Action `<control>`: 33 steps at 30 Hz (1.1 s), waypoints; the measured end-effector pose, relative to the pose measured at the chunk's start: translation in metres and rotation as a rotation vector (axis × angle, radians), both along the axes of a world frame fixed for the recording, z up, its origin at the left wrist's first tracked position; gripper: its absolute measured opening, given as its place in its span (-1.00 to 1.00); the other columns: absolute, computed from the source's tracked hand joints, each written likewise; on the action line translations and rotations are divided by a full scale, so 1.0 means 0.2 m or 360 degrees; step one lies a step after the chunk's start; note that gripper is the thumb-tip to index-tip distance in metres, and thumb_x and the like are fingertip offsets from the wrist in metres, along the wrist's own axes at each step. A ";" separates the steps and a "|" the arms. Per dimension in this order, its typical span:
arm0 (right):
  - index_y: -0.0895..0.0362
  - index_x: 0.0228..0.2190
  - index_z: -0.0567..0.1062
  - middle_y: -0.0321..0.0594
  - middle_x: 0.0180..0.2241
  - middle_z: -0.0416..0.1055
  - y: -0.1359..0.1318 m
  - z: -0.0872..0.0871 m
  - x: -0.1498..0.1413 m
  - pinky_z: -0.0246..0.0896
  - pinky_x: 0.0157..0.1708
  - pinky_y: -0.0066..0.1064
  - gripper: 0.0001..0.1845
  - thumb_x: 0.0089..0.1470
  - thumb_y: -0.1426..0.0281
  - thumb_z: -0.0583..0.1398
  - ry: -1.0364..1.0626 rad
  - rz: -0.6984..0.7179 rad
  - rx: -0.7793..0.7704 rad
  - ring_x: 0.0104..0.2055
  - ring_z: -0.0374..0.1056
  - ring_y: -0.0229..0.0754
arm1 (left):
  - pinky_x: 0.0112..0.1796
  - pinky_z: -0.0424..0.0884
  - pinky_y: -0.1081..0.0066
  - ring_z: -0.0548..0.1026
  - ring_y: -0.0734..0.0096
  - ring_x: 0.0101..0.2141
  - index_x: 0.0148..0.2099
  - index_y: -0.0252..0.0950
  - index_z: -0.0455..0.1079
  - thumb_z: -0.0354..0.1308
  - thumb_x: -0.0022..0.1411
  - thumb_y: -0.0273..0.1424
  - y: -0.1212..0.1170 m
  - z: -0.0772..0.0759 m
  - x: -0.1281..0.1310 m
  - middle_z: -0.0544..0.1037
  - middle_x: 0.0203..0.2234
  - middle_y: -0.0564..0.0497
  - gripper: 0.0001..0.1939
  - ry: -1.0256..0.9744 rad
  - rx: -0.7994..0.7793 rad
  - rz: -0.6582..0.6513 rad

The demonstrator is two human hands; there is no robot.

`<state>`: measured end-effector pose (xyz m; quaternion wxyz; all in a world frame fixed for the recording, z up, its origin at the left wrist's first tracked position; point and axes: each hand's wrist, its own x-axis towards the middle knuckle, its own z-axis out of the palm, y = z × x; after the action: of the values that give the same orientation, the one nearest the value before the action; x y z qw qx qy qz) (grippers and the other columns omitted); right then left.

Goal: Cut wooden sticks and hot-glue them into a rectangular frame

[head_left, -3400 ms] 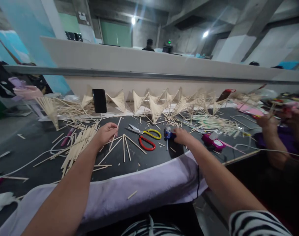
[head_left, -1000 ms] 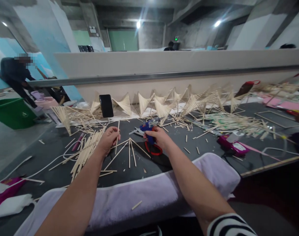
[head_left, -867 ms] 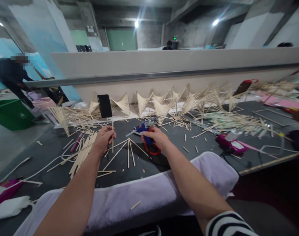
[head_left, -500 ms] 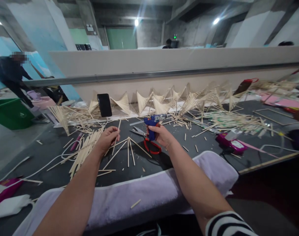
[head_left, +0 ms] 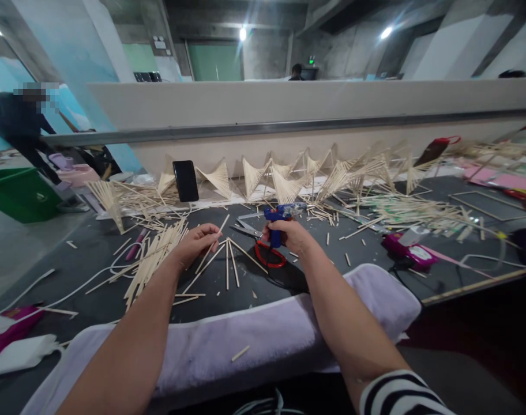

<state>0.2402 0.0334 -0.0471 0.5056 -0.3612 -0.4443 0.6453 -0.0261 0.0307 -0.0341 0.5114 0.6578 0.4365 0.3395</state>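
Between the fingertips of my left hand (head_left: 199, 241) is a thin wooden stick (head_left: 224, 223), tilted up to the right. My right hand (head_left: 288, 233) is wrapped round the handle of a blue glue gun (head_left: 273, 215), whose nozzle end is hard to make out. Below and between the hands, several sticks fan out from one point on the dark table (head_left: 241, 300), forming a fan of sticks (head_left: 230, 262). Scissors with red handles (head_left: 268, 257) lie beneath the glue gun, partly hidden. A pile of loose sticks (head_left: 153, 265) lies beside my left forearm.
A black phone (head_left: 186, 181) stands upright at the back. Behind it runs a row of twisted stick models (head_left: 284, 181) along a white partition (head_left: 289, 104). A purple towel (head_left: 237, 334) covers the front edge. White cable (head_left: 85, 288) crosses the left; a magenta device (head_left: 408, 253) sits right.
The stick in my left hand has tipped from nearly upright to slanting right. The glue gun in my right hand has shifted slightly right and turned a little.
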 end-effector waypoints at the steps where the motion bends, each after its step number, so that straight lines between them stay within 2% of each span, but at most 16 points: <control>1: 0.24 -0.55 0.43 -0.21 -0.57 0.41 0.00 -0.01 0.00 0.31 -0.48 -0.36 -0.87 -0.25 0.43 0.23 0.0005 -0.0001 0.0003 -0.54 0.36 -0.21 | -0.69 -0.13 0.61 0.06 0.69 -0.72 -0.26 -0.30 0.26 0.08 0.09 -0.19 0.00 0.00 0.00 0.31 -0.68 0.15 -0.72 0.0007 -0.0015 -0.0021; 5: 0.22 -0.54 0.42 -0.27 -0.59 0.36 0.01 -0.02 -0.01 0.28 -0.52 -0.39 -0.86 -0.25 0.43 0.25 0.0098 0.0025 0.0051 -0.58 0.28 -0.30 | -0.69 -0.12 0.60 0.10 0.68 -0.71 -0.24 -0.31 0.28 0.08 0.08 -0.18 0.00 -0.01 0.00 0.32 -0.67 0.14 -0.69 -0.0004 -0.0066 -0.0073; 11: 0.23 -0.55 0.41 -0.28 -0.59 0.34 0.01 -0.02 -0.01 0.25 -0.52 -0.42 -0.82 -0.23 0.39 0.29 0.0080 0.0053 0.0092 -0.57 0.26 -0.32 | -0.69 -0.11 0.61 0.10 0.68 -0.71 -0.24 -0.29 0.29 0.09 0.08 -0.19 0.00 -0.01 -0.01 0.32 -0.68 0.14 -0.72 -0.0013 -0.0070 -0.0096; 16: 0.22 -0.54 0.41 -0.29 -0.58 0.35 0.00 0.00 -0.02 0.26 -0.50 -0.42 -0.78 -0.24 0.36 0.31 0.0071 0.0082 0.0044 -0.56 0.28 -0.31 | -0.71 -0.15 0.61 0.04 0.70 -0.75 -0.24 -0.28 0.28 0.10 0.07 -0.20 0.02 -0.01 -0.01 0.32 -0.68 0.15 -0.72 -0.0090 -0.0015 0.0033; 20: 0.22 -0.43 0.44 -0.26 -0.51 0.41 -0.02 0.01 -0.03 0.28 -0.41 -0.45 -0.72 -0.29 0.41 0.34 0.0004 0.0245 -0.0024 -0.49 0.33 -0.32 | -0.72 -0.18 0.60 -0.01 0.70 -0.76 -0.23 -0.28 0.27 0.07 0.08 -0.19 0.02 0.00 -0.01 0.30 -0.67 0.16 -0.72 -0.0211 -0.0021 0.0133; 22: 0.23 -0.42 0.45 -0.24 -0.50 0.43 -0.03 0.00 -0.04 0.28 -0.41 -0.47 -0.71 -0.29 0.41 0.33 -0.0097 0.0376 -0.0042 -0.49 0.33 -0.33 | -0.70 -0.13 0.60 0.04 0.69 -0.74 -0.24 -0.28 0.28 0.08 0.08 -0.20 0.01 0.02 0.00 0.27 -0.68 0.16 -0.72 -0.0215 0.0011 0.0150; 25: 0.25 -0.45 0.45 -0.22 -0.50 0.44 -0.04 -0.01 -0.06 0.26 -0.47 -0.49 -0.73 -0.25 0.34 0.32 -0.0243 0.0569 -0.0052 -0.52 0.32 -0.34 | -0.64 -0.02 0.60 0.13 0.65 -0.67 -0.27 -0.31 0.34 0.08 0.09 -0.20 -0.02 0.05 0.02 0.23 -0.69 0.16 -0.73 -0.0076 0.0146 0.0148; 28: 0.26 -0.47 0.46 -0.21 -0.51 0.44 -0.06 -0.01 -0.08 0.24 -0.52 -0.52 -0.73 -0.23 0.31 0.30 -0.0327 0.0675 -0.0033 -0.54 0.32 -0.34 | -0.59 0.06 0.59 0.17 0.62 -0.63 -0.27 -0.33 0.40 0.08 0.08 -0.19 -0.05 0.08 0.05 0.27 -0.67 0.15 -0.70 0.0167 0.0258 0.0056; 33: 0.23 -0.43 0.45 -0.22 -0.51 0.45 -0.09 0.01 -0.14 0.25 -0.54 -0.52 -0.72 -0.23 0.32 0.30 -0.0374 0.0847 -0.0036 -0.56 0.32 -0.34 | -0.35 0.27 0.49 0.39 0.41 -0.40 -0.17 -0.32 0.44 0.14 0.01 -0.19 -0.07 0.09 0.11 0.51 -0.42 0.04 -0.63 0.0388 0.0364 -0.0169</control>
<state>0.2129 0.0150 -0.0449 0.2595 -0.3099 -0.5718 0.7139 -0.0043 0.0163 -0.0167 0.3937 0.7701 0.4184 0.2771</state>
